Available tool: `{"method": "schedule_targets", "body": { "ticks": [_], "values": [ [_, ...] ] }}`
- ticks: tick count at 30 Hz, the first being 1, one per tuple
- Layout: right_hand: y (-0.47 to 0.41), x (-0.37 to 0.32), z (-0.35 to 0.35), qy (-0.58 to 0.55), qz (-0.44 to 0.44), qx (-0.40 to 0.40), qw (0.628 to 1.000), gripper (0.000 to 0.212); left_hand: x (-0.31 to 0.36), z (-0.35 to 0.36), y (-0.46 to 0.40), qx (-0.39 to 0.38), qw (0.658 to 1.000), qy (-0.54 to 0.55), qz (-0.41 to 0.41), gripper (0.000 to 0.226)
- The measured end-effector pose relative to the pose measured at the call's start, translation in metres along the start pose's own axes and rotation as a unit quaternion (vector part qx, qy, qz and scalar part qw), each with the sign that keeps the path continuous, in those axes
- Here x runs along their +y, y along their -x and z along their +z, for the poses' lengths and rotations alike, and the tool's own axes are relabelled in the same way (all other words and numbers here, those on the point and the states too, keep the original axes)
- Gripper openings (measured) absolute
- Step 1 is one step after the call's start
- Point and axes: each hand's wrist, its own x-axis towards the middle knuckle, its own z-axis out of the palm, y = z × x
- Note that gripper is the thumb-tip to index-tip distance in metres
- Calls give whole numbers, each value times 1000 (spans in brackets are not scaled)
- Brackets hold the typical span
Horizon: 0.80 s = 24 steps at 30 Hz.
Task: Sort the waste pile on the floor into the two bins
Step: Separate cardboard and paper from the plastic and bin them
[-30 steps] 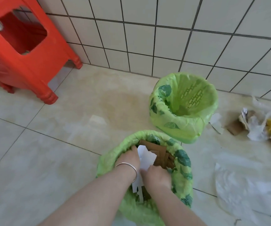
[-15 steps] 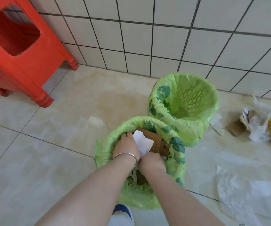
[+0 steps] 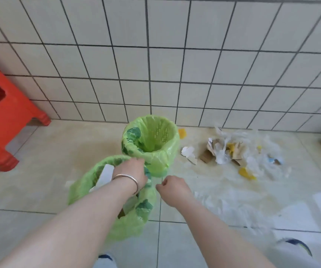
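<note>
While the left hand (image 3: 131, 174), bangled at the wrist, grips the far rim of the near bin (image 3: 128, 225), the right hand (image 3: 172, 185) hangs just beside it at 3 o'clock, fingers curled, holding nothing. Second bin (image 3: 152, 140) touching at 1 o'clock. Waste pile (image 3: 231, 151) on beige floor tiles (image 3: 40, 190), 2 o'clock, against white tiled wall (image 3: 175, 64). No legible writing.

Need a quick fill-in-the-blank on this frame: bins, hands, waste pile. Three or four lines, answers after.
1. Both bins are lined with ____ bags.
2. The far bin stands against the tiled ____.
3. The bracelet is on the ____ hand, over the near bin.
4. The waste pile lies to the ____ of the far bin.

Missing words: green; wall; left; right
</note>
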Motion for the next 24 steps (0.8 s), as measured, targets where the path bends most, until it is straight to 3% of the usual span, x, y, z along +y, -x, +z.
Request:
{"method": "schedule_targets", "body": {
  "ticks": [5, 11, 17, 24],
  "values": [
    [40, 73, -60, -60, 86, 1, 994, 24, 99, -5, 27, -30, 994, 17, 108, 41],
    [60, 152, -126, -122, 157, 52, 979, 38, 197, 3, 32, -41, 982, 61, 172, 38],
    [15, 202, -143, -82, 190, 57, 977, 36, 232, 43, -14, -67, 980, 129, 133, 36],
    [-64, 220, -135, 35, 184, 4, 982, 29, 241, 89, -72, -98, 973, 203, 57, 31]
  ]
}}
